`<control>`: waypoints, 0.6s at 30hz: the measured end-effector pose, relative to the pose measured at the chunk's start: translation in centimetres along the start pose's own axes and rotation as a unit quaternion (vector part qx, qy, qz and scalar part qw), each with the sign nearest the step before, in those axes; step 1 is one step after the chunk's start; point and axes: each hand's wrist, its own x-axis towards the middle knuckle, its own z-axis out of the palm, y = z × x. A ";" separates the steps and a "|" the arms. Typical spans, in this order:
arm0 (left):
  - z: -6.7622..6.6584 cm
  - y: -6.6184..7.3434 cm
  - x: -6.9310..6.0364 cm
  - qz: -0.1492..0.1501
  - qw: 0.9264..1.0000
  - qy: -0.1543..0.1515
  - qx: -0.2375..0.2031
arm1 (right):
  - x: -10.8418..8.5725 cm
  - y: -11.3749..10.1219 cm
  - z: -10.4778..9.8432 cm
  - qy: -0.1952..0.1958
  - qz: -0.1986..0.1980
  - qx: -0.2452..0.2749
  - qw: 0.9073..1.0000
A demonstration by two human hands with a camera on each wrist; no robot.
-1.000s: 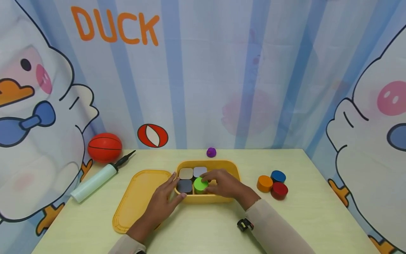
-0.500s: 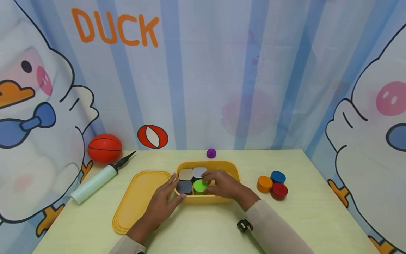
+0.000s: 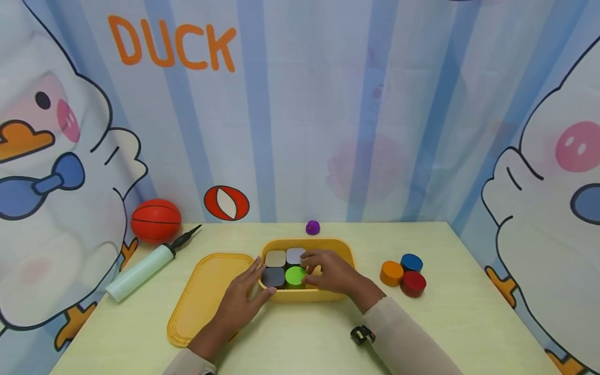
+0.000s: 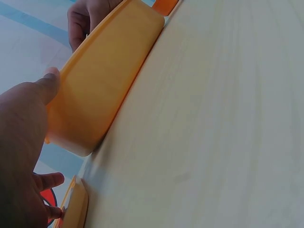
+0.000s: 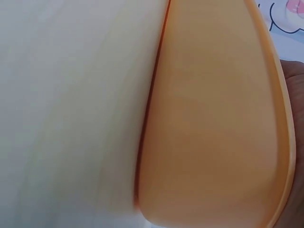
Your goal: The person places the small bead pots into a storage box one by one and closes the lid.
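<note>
A yellow box (image 3: 309, 296) stands mid-table in the head view. In its left part sit a beige block (image 3: 275, 258), a pale lilac block (image 3: 295, 255), a dark grey block (image 3: 273, 277) and a bright green round disc (image 3: 295, 277). My left hand (image 3: 239, 299) rests against the box's left end, fingers extended and thumb at the front rim. Over the box's right part is my right hand (image 3: 333, 271), its bent fingertips just right of the green disc, index finger and thumb apart. Its fingers are hidden behind the box wall (image 5: 218, 118) in the right wrist view.
A yellow lid (image 3: 201, 297) lies left of the box. Orange (image 3: 391, 273), blue (image 3: 411, 262) and red (image 3: 413, 284) discs are grouped on the right. A red ball (image 3: 156, 221), a mint hand pump (image 3: 140, 273) and a small purple object (image 3: 312, 227) sit toward the back.
My right fingertips have drawn slightly right, off the green disc, uncovering more of its top. The disc stays in the box. My left hand holds its place.
</note>
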 end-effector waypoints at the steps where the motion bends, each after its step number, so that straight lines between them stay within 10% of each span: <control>1: 0.0 0.0 0.0 -0.001 1.000 -0.001 0.000 | 0.0 0.0 0.0 0.002 0.003 0.005 1.000; 18: 0.0 0.0 0.0 0.004 1.000 0.006 -0.001 | -1.7 0.4 -1.7 0.130 -0.037 -0.026 0.990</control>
